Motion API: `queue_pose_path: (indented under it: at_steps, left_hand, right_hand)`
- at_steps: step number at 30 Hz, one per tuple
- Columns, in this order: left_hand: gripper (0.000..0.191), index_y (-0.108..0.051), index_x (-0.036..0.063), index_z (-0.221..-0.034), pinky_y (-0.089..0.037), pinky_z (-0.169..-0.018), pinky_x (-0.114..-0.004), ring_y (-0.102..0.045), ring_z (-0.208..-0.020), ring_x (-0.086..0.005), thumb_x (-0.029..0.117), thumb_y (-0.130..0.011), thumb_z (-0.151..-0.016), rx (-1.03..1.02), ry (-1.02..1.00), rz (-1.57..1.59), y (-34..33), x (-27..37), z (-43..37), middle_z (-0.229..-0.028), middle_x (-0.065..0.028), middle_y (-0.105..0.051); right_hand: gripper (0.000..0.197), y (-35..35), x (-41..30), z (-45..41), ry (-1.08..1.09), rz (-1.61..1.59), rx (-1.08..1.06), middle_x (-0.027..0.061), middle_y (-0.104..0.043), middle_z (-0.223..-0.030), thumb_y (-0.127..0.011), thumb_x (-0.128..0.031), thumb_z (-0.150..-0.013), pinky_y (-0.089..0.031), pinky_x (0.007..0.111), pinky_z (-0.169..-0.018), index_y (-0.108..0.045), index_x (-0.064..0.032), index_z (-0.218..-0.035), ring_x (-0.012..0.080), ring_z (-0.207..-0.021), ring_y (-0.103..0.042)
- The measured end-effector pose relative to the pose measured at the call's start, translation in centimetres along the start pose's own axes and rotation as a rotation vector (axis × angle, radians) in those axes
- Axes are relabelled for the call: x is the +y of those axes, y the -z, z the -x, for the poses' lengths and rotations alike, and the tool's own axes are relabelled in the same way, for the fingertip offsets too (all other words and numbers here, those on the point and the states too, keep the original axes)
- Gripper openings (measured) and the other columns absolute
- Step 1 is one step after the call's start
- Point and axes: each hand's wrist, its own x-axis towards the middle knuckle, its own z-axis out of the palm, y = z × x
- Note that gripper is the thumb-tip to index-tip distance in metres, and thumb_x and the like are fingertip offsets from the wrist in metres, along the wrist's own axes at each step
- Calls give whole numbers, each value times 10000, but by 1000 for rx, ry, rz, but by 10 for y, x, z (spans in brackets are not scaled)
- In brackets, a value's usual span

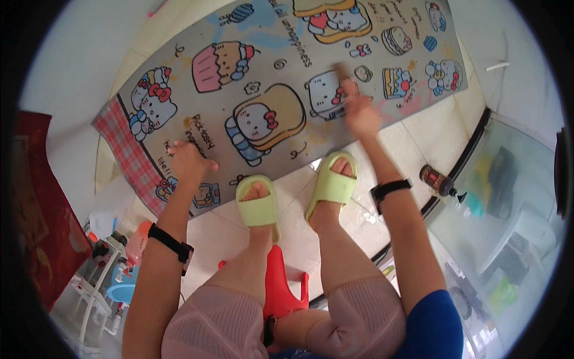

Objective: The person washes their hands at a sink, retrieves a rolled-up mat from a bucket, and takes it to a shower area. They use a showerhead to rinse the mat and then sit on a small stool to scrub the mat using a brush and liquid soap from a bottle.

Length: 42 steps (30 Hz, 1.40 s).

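A long grey floor mat [269, 67] printed with cartoon cats, cakes and lettering, with a pink checked end strip, lies on the tiles in front of me. My left hand [188, 164] rests on its near left part, fingers spread and holding nothing. Farther right, my right hand [364, 117] is blurred over the toaster print, its fingers around a small brown, elongated thing [341, 72] whose kind is too blurred to tell. A black band is on each wrist. My feet, in light green slippers [256, 202], stand at the mat's near edge.
A red plastic stool [282, 287] is beneath me. To the right, a dark pump bottle [434, 179] lies beside a black-edged glass panel [482, 193]. A white rack [92, 291] holding bottles, including a pink pump bottle [138, 240], stands at left near a dark red hanging sheet [54, 224]. The pale tiles look wet in spots.
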Motion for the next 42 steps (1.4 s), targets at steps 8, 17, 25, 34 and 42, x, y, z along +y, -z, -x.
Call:
queue_pose_path:
  at_steps: [8,17,25,34,42]
  left_hand:
    - [675,-434,-126,-783,-433,-558,-294,-462,-784,-242,304,-715,-344,51,7,16,13,12,5,-822,-162,-464]
    - [635,-487,-111,-746,-440,-564,-317,-471,-793,-295,309,-714,-328,110,-18,-88,6,5,4,-902,-185,-445]
    - [657,-471,-105,-797,-440,-558,-303,-469,-792,-276,302,-707,-339,72,-38,-66,11,9,6,-858,-174,-460]
    - [761,-407,-147,-842,-439,-568,-288,-481,-787,-265,326,-711,-329,75,-18,-100,8,13,3,-860,-178,-465]
    - [808,-374,-154,-873,-438,-563,-281,-502,-746,-254,333,-711,-325,81,-22,-71,3,6,1,-786,-161,-496]
  right_hand:
    - [305,-3,-63,70,281,11,-373,129,-469,-726,-413,-170,-692,-388,329,-548,-447,-159,-995,257,-685,-462]
    - [296,24,43,40,-205,-127,220,84,-515,-772,-349,-205,-752,-396,329,-519,-394,-213,-1044,263,-627,-489]
    - [197,-9,-27,80,330,-120,-343,77,-455,-748,-350,-230,-735,-390,358,-559,-470,-177,-881,268,-686,-468]
    - [248,1,-14,54,-34,-113,62,123,-458,-704,-333,-219,-752,-395,359,-534,-425,-184,-980,280,-614,-468]
    - [371,21,37,75,163,-7,-99,82,-455,-700,-374,-156,-718,-397,336,-530,-360,-303,-1058,242,-636,-470]
